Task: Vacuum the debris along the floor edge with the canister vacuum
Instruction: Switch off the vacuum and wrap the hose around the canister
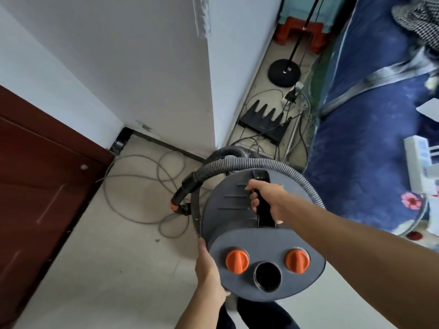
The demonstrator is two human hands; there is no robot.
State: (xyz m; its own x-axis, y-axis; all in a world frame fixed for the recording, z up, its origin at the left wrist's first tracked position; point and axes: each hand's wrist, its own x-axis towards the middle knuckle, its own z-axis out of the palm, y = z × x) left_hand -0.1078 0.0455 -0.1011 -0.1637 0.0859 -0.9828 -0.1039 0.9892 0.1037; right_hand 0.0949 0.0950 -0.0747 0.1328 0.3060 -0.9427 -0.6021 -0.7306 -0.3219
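Observation:
A grey canister vacuum (237, 224) with two orange knobs and a round black port on its near face hangs in front of me above the floor. My right hand (267, 200) is wrapped around the black carry handle on top of it. My left hand (209, 269) presses against the canister's lower left side. A grey ribbed hose (266, 162) arcs over the canister from right to left and ends in a black fitting with an orange ring (175, 205). A small dark speck of debris (157, 240) lies on the beige floor near the cable loops.
A dark red door (42, 186) stands at left, and a white wall corner (211, 91) is just ahead. Grey cable loops (142, 186) lie on the floor. Beyond the corner are a black rack (263, 122), a round lamp base (283, 73), loose wires, a red stool (300, 32), and a blue bed (370, 115) at right.

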